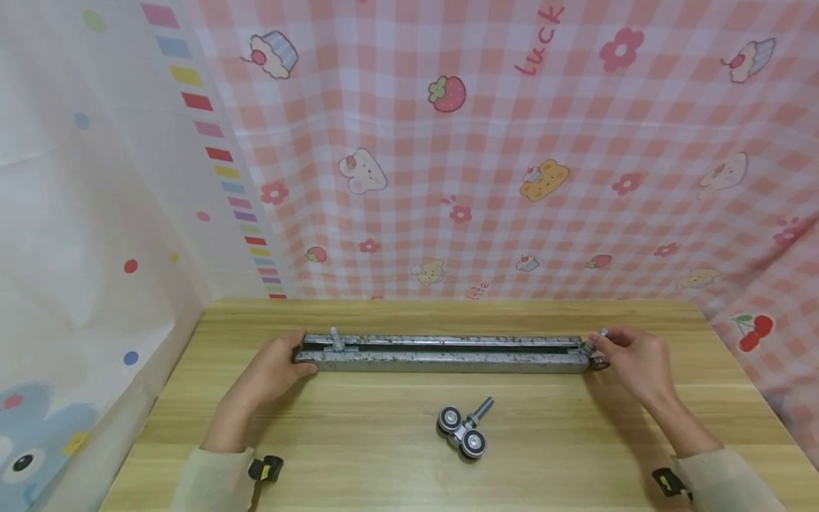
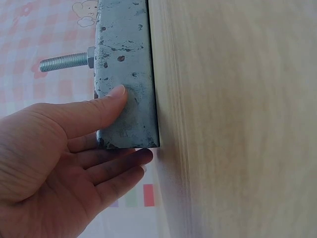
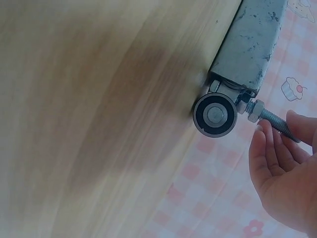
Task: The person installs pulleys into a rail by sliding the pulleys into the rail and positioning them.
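Note:
A grey slotted metal rail (image 1: 448, 361) with chipped paint lies across the wooden table. My left hand (image 1: 271, 370) grips its left end, the thumb on the near face and fingers around the far side. Close by, a threaded bolt (image 2: 64, 62) with a nut stands up out of the slot. At the rail's right end is a roller trolley (image 3: 215, 115), its wheel outside the opening. My right hand (image 1: 640, 363) pinches this trolley's bolt (image 3: 277, 124) between thumb and fingers. Most of the trolley inside the left part of the rail is hidden.
Another roller trolley (image 1: 473, 444) lies on the table (image 1: 371, 455) in front of the rail, its bolt pointing up and right. A pink checked cloth (image 1: 409, 227) hangs behind the table, and a white cloth (image 1: 96, 213) hangs at the left.

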Motion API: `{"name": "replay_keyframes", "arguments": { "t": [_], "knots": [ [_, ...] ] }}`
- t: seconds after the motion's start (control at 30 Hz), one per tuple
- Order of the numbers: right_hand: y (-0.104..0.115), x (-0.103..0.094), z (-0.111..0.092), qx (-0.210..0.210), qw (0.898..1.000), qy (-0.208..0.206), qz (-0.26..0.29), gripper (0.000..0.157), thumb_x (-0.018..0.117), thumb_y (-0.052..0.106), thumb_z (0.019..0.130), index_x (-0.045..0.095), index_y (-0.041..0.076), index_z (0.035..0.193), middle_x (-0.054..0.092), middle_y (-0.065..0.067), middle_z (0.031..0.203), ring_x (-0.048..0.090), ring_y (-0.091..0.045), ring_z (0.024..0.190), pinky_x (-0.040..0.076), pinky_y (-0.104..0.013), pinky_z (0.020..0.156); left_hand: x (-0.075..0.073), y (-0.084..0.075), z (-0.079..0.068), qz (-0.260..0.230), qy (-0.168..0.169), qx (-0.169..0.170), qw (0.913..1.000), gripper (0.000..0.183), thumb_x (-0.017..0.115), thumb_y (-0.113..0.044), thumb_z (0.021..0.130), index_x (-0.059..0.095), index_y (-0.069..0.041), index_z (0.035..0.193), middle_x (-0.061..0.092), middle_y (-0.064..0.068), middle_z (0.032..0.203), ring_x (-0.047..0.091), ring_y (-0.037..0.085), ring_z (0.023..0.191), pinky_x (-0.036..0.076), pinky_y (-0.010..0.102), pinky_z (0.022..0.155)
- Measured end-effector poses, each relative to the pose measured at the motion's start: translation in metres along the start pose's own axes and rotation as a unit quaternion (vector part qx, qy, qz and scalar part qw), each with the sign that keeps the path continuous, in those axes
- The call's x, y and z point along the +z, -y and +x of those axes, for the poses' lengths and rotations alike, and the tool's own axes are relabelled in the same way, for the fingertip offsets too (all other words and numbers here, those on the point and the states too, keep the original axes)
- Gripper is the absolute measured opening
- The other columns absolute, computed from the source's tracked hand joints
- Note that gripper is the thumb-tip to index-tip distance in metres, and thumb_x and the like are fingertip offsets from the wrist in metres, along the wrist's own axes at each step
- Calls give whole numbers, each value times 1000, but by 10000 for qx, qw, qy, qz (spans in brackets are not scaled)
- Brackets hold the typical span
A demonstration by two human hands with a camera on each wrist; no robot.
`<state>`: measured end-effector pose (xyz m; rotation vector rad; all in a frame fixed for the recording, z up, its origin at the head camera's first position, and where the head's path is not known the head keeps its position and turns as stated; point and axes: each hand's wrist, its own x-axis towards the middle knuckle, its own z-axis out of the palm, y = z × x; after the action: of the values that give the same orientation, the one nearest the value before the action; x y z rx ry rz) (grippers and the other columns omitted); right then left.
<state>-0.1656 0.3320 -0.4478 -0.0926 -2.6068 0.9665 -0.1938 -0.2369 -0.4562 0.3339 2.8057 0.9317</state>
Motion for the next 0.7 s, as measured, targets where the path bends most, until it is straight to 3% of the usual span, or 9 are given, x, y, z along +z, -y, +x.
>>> {"name": "replay_keyframes", "arguments": {
  "t": [0.7],
  "knots": [
    [0,2,-2,-158,9999,-11,-54,25,79,17,96,78,-8,98,77,-22,89,61,3,66,48,-14,51,1,2,1,46,-10,-2,10000,73,75,-9,97,35,19,152,41,38,154,41,53,142,38,62,117]
  ]
}}
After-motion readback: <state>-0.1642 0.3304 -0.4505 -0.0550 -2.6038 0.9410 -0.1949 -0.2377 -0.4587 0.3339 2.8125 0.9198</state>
